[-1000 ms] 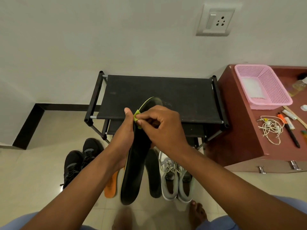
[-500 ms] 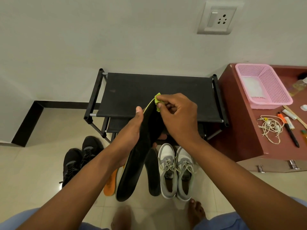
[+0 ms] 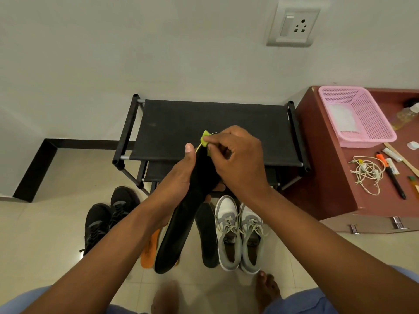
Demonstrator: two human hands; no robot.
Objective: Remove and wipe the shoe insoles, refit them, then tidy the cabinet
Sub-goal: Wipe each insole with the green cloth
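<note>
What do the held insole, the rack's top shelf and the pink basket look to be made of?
Insole: likely foam, matte black with a thin yellow-green edge; it looks thin and slightly bowed in the left hand.
Rack shelf: seemingly woven fabric, dull black, stretched flat between metal tubes.
Pink basket: moulded plastic, shown by its perforated mesh walls and slight gloss.

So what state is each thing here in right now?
Long black insole: held up by the left hand.
Small green cloth: pinched in the right hand at the insole's tip.
Grey and white sneakers: on the floor, laced.
Black sneakers: on the floor.
Orange insole: on the floor.
Pink plastic basket: upright on the brown cabinet.
</note>
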